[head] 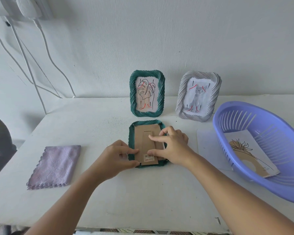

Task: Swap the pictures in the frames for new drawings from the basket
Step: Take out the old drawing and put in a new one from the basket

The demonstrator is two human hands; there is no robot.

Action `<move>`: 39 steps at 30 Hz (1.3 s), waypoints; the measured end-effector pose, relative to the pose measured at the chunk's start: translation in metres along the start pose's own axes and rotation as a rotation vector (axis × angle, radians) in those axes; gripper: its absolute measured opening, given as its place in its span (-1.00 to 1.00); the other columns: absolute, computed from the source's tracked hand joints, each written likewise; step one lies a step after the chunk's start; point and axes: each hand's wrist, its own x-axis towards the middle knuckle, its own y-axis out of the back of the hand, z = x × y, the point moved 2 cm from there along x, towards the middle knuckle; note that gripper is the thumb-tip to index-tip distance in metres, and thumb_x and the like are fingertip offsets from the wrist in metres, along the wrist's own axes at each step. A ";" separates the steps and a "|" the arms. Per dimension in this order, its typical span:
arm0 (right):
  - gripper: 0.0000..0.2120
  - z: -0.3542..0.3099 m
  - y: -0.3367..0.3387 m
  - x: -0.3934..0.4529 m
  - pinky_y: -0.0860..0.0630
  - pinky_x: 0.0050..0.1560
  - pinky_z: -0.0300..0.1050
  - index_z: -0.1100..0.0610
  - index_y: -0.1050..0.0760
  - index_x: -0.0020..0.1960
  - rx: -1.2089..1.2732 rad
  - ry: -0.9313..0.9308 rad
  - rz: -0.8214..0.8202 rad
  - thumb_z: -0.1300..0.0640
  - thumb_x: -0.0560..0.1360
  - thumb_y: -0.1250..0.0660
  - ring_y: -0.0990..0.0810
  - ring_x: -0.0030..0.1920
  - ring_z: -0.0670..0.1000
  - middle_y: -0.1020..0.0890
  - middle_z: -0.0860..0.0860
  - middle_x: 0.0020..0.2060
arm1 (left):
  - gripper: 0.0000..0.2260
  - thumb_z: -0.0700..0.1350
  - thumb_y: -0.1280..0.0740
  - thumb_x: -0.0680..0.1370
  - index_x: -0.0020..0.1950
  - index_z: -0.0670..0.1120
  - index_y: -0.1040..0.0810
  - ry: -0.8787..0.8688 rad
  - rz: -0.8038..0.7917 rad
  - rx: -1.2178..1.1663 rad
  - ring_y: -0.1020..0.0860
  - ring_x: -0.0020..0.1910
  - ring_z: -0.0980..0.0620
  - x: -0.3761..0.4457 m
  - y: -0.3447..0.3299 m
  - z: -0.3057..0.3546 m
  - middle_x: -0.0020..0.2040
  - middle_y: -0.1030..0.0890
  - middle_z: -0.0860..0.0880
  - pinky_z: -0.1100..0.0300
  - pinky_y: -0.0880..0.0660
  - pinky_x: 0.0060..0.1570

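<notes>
A green twisted-rim frame point(132, 128) lies face down on the white table point(143, 192), its brown cardboard back point(145, 135) facing up. My left hand point(119, 156) pinches the frame's lower left edge, thumb on the cardboard. My right hand point(172, 144) rests on the cardboard's right side, its fingers curled over the frame's right rim. A second green frame point(147, 94) with a leaf drawing and a grey frame point(199, 96) with a cat picture stand upright behind. The purple basket point(261, 182) at right holds a plant drawing point(249, 153).
A lilac cloth point(55, 166) lies flat on the table's left part. A white sheet point(209, 146) lies between the face-down frame and the basket. White cables point(39, 65) hang down the wall at left. The table's front edge runs along the bottom of the view.
</notes>
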 end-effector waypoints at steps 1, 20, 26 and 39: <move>-0.40 0.000 0.000 0.000 -0.06 0.43 0.02 -0.43 -0.49 0.30 0.003 0.001 0.000 -0.53 0.29 -0.35 -0.28 0.21 -0.04 -0.31 -0.20 0.11 | -0.68 0.04 -0.63 0.36 0.08 0.17 -0.74 -0.010 0.012 0.003 -0.53 -0.11 0.09 -0.001 -0.001 0.000 -0.07 -0.54 0.05 0.34 -0.44 -0.12; -0.36 0.000 0.002 0.000 -0.06 0.43 0.02 -0.42 -0.45 0.34 0.003 0.000 -0.044 -0.54 0.29 -0.32 -0.25 0.20 -0.05 -0.30 -0.21 0.11 | -0.62 0.22 -0.44 0.50 0.30 0.24 -0.56 0.046 -0.010 0.151 -0.46 -0.25 0.17 0.021 0.001 0.016 -0.21 -0.50 0.09 0.29 -0.35 -0.25; -0.39 0.004 0.013 -0.001 -0.01 0.50 0.18 -0.40 -0.41 0.39 -0.023 0.012 -0.133 -0.47 0.36 -0.37 -0.27 0.25 -0.09 -0.33 -0.26 0.19 | -0.45 0.23 -0.49 0.46 0.43 0.25 -0.47 0.096 -0.064 0.206 -0.39 -0.31 0.14 0.030 0.000 0.025 -0.26 -0.41 0.10 0.34 -0.24 -0.40; -0.35 0.013 0.031 -0.011 0.08 0.53 0.24 -0.41 -0.45 0.34 -0.004 0.049 -0.297 -0.34 0.28 -0.53 -0.22 0.44 -0.18 -0.30 -0.33 0.38 | -0.43 0.18 -0.53 0.45 0.44 0.20 -0.49 0.164 -0.099 0.171 -0.39 -0.32 0.12 0.037 -0.003 0.022 -0.28 -0.41 0.13 0.36 -0.25 -0.46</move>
